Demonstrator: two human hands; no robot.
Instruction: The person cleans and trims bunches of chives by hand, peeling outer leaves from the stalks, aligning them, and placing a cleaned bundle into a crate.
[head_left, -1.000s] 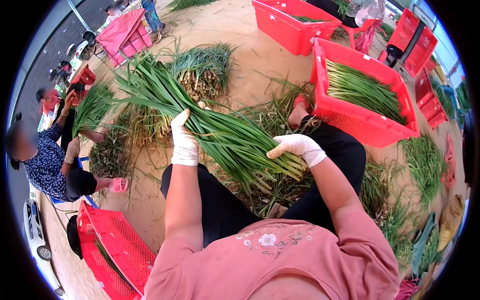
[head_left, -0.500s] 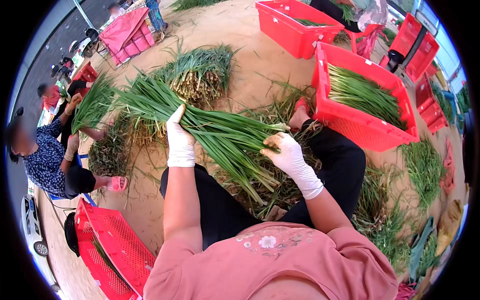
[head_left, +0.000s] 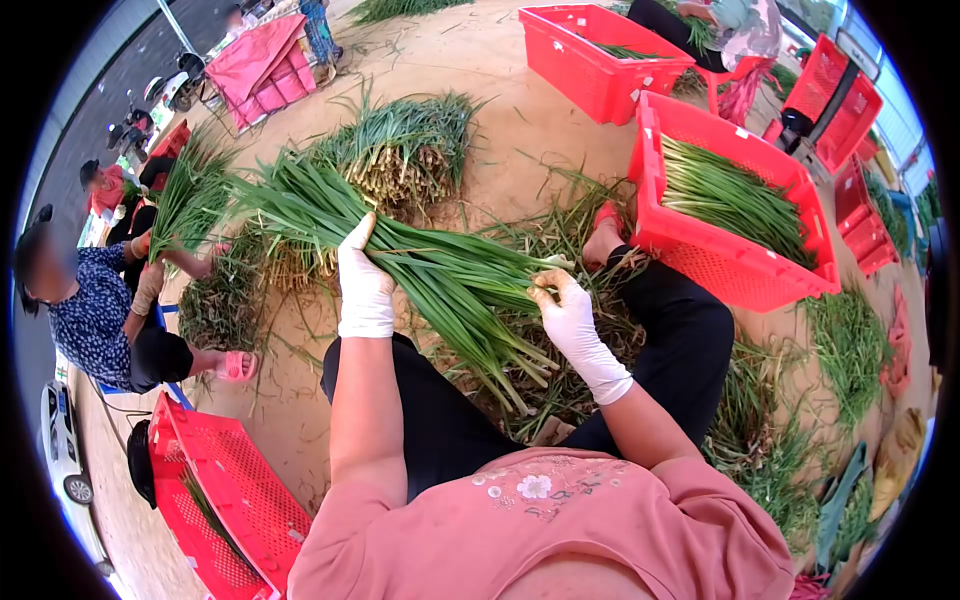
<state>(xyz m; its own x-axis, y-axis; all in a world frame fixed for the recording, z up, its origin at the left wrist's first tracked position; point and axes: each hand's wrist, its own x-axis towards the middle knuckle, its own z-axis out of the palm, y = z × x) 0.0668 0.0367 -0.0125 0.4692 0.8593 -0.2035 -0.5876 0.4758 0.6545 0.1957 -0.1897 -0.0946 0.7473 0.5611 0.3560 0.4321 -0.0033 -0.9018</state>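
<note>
A large bunch of long green leafy stalks lies across my lap, its leafy tips to the upper left and pale stem ends to the right. Wrapped around its middle is my left hand, in a white glove. My right hand, also gloved, pinches stalks at the pale end of the bunch. Beneath the bunch, loose trimmed leaves cover the ground between my legs. Untrimmed bundles with brownish roots stand just beyond the bunch.
A red crate holding laid stalks stands at right, another red crate behind it. A red crate is at lower left. A co-worker in a patterned blue top sits at left, holding greens. Leaf piles lie at far right.
My right hand has shifted slightly down at the stem ends, its fingers still together. My left hand keeps its grip. The co-worker's hands and greens have moved a little.
</note>
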